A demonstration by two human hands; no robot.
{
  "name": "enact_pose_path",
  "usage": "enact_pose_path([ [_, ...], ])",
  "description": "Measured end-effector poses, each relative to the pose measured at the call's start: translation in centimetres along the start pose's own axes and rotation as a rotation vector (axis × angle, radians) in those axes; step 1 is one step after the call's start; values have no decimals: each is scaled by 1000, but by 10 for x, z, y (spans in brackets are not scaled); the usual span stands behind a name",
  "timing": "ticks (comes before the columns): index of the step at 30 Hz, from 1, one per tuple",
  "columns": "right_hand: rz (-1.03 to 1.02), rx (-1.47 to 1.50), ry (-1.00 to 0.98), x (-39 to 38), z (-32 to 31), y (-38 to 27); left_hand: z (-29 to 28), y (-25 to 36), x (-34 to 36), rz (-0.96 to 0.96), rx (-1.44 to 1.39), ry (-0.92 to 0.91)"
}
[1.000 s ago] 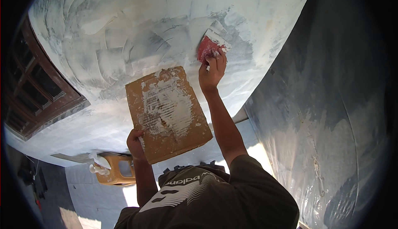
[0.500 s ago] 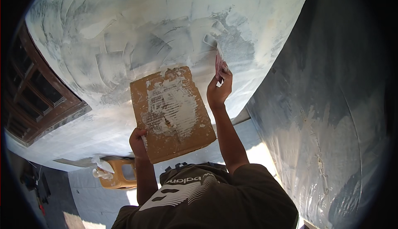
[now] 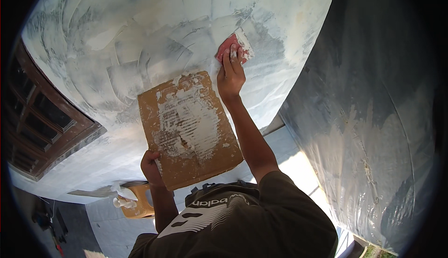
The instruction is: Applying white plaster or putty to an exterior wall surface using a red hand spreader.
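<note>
My left hand grips the lower left edge of a brown cardboard sheet, its thumb on the front face. White putty is smeared in ridges over the sheet's middle. Up against the wall, my right hand is closed on a flat red putty scraper, fingers spread over its face. Fresh white putty clings along the scraper's upper right edge. Around it the wall shows patchy grey and white, with curved trowel marks.
A brown wooden window frame is set in the wall at left. An orange plastic stool with a white bag on top stands below on the grey floor. Clear plastic sheeting hangs along the right side.
The scraper in my right hand has turned from edge-on to flat against the wall and shifted a little left. The cardboard sheet has moved slightly left in view.
</note>
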State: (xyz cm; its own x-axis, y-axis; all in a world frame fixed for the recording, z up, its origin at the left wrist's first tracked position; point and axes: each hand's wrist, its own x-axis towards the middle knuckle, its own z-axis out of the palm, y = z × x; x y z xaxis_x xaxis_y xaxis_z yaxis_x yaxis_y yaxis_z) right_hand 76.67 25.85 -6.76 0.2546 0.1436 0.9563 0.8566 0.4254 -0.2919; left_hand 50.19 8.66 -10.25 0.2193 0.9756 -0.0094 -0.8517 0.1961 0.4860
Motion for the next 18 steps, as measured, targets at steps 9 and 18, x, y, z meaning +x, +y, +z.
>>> enact_pose_path([
  [9,-2,69,-156,-50,-6,2,-7,-1,6,19,27,34],
  [18,46,142,120,37,-29,3,-15,10,4,144,168,87],
])
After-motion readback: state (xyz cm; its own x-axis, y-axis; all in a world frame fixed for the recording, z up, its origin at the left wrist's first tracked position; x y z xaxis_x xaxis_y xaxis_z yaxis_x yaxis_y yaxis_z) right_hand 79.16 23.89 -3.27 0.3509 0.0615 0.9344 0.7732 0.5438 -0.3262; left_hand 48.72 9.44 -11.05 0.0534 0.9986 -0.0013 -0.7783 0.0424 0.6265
